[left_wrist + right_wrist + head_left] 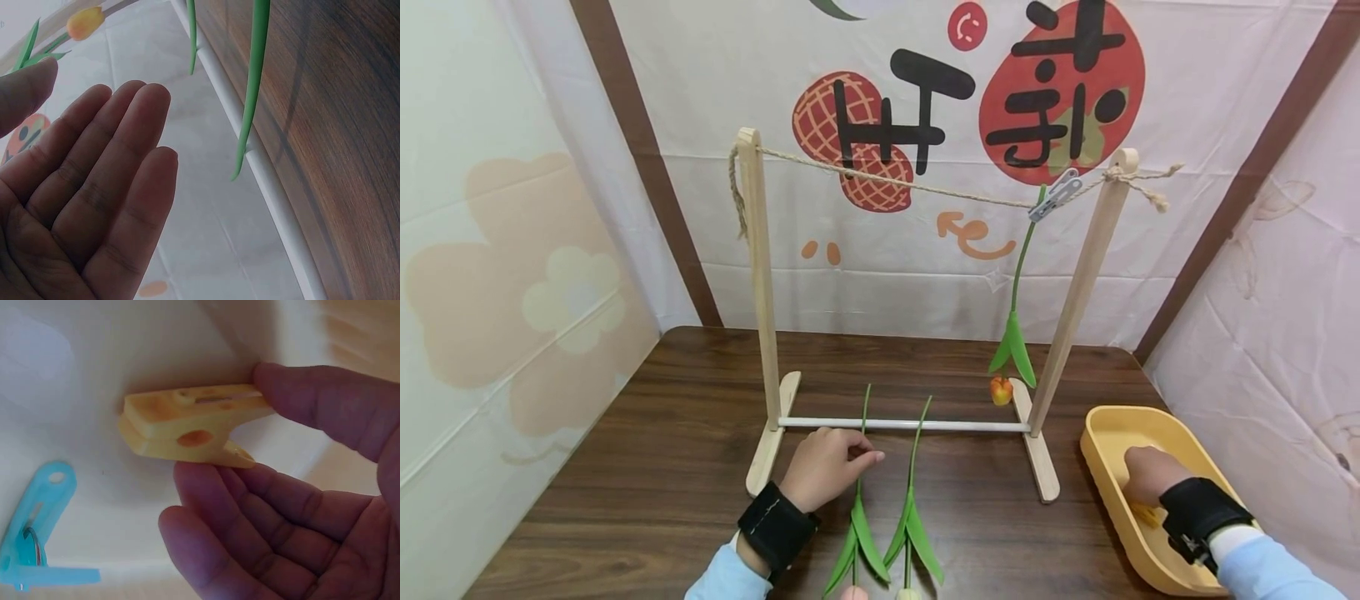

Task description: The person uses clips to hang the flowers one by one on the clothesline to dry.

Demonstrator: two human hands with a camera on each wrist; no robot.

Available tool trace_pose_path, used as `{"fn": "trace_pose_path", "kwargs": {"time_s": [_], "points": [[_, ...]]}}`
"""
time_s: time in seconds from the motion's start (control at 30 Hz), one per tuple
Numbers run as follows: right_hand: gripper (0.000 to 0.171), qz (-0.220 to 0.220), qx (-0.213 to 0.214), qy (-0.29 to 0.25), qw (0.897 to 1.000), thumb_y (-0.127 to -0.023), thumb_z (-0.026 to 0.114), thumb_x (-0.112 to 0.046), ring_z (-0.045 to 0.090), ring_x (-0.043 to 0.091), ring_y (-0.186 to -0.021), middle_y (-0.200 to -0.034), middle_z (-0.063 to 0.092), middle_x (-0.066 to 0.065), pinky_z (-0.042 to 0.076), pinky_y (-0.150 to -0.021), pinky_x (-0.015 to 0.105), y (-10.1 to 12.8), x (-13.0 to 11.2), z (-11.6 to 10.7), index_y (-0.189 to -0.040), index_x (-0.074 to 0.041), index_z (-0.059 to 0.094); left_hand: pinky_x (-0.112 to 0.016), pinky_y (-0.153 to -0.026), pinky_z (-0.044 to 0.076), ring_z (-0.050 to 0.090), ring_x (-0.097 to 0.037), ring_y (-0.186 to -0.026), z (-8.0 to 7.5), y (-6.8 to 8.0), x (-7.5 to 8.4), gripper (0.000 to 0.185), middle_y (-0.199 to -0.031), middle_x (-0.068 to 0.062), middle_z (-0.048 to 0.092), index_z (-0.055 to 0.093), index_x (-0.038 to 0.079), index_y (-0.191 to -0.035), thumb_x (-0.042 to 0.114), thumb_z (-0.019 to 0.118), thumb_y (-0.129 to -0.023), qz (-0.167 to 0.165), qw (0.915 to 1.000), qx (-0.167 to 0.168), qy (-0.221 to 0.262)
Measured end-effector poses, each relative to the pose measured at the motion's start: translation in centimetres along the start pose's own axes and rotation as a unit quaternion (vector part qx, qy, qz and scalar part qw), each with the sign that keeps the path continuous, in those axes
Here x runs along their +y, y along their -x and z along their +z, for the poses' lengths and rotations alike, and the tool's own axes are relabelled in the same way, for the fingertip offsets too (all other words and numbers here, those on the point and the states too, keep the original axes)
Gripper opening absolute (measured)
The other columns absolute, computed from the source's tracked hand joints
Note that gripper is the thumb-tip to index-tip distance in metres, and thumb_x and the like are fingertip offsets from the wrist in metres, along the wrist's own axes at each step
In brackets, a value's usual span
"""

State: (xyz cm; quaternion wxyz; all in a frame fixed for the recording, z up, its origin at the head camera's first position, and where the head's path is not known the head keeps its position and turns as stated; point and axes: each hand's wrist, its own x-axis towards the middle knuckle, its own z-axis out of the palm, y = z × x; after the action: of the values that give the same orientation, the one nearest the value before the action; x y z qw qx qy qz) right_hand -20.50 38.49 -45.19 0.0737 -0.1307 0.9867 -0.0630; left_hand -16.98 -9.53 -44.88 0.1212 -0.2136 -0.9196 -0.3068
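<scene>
My left hand (867, 457) rests open on the table beside the stem of a green artificial tulip (859, 521) that lies across the rack's white bottom rod (970, 426). In the left wrist view its fingers (106, 169) are straight and hold nothing, with the stem (253, 81) and rod (269, 187) just beyond. A second tulip (912, 508) lies to the right. My right hand (1138, 475) is inside the yellow tray (1101, 487). There its thumb and fingers (240, 434) pinch a yellow clothespin (181, 422).
A wooden rack (760, 283) with a twine line stands mid-table. A pale clothespin (1055, 196) holds an upside-down tulip (1017, 333) with an orange flower (1001, 390) near the right post. A blue clothespin (31, 525) lies in the tray. Cloth backdrop walls surround the table.
</scene>
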Motion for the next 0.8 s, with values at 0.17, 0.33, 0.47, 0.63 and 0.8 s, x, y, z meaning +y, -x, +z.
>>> {"fn": "trace_pose_path", "kwargs": {"time_s": [0.17, 0.33, 0.47, 0.63, 0.8], "points": [[0.021, 0.008, 0.0, -0.002, 1.0, -0.065, 0.07, -0.008, 0.044, 0.019, -0.056, -0.063, 0.046, 0.002, 0.039, -0.056, 0.034, 0.2, 0.0, -0.2, -0.066, -0.007, 0.05, -0.024, -0.053, 0.041, 0.05, 0.002, -0.056, 0.1, -0.1, 0.0, 0.016, -0.068, 0.015, 0.061, 0.076, 0.02, -0.083, 0.033, 0.07, -0.09, -0.002, 1.0, -0.003, -0.004], [0.025, 0.018, 0.003, -0.02, 1.0, -0.062, 0.073, -0.012, 0.042, 0.018, -0.053, -0.06, 0.045, 0.001, 0.035, -0.052, 0.031, 0.3, 0.5, -1.0, -0.064, -0.008, 0.048, -0.024, -0.053, 0.041, 0.05, 0.002, -0.056, 0.1, -0.1, -0.1, 0.015, -0.068, 0.015, 0.06, 0.076, 0.02, -0.084, 0.032, 0.071, -0.09, -0.002, 1.0, -0.004, -0.002], [0.028, 0.023, 0.004, -0.024, 0.999, -0.062, 0.072, -0.014, 0.037, 0.013, -0.048, -0.055, 0.04, -0.004, 0.029, -0.049, 0.027, 0.5, 1.3, -1.5, -0.058, -0.012, 0.044, -0.023, -0.053, 0.041, 0.049, 0.003, -0.055, 0.1, -0.1, -0.2, 0.013, -0.067, 0.016, 0.06, 0.075, 0.02, -0.083, 0.032, 0.072, -0.089, -0.003, 1.0, -0.002, -0.001], [0.038, 0.016, 0.028, -0.042, 0.999, -0.062, 0.072, -0.015, 0.026, 0.009, -0.046, -0.051, 0.028, -0.01, 0.022, -0.048, 0.026, 1.0, 1.7, -2.6, -0.051, -0.017, 0.037, -0.023, -0.054, 0.042, 0.051, 0.003, -0.057, 0.1, -0.1, -0.2, 0.012, -0.069, 0.016, 0.061, 0.075, 0.021, -0.083, 0.031, 0.073, -0.088, -0.004, 1.0, 0.0, 0.0], [0.044, 0.008, 0.041, -0.061, 0.997, -0.067, 0.075, -0.016, 0.024, 0.007, -0.045, -0.047, 0.026, -0.013, 0.021, -0.047, 0.025, 1.7, 1.1, -4.3, -0.048, -0.019, 0.036, -0.023, -0.055, 0.043, 0.051, 0.004, -0.057, 0.1, -0.1, -0.1, 0.012, -0.07, 0.016, 0.062, 0.075, 0.021, -0.083, 0.031, 0.073, -0.088, -0.006, 1.0, -0.003, 0.0]]}}
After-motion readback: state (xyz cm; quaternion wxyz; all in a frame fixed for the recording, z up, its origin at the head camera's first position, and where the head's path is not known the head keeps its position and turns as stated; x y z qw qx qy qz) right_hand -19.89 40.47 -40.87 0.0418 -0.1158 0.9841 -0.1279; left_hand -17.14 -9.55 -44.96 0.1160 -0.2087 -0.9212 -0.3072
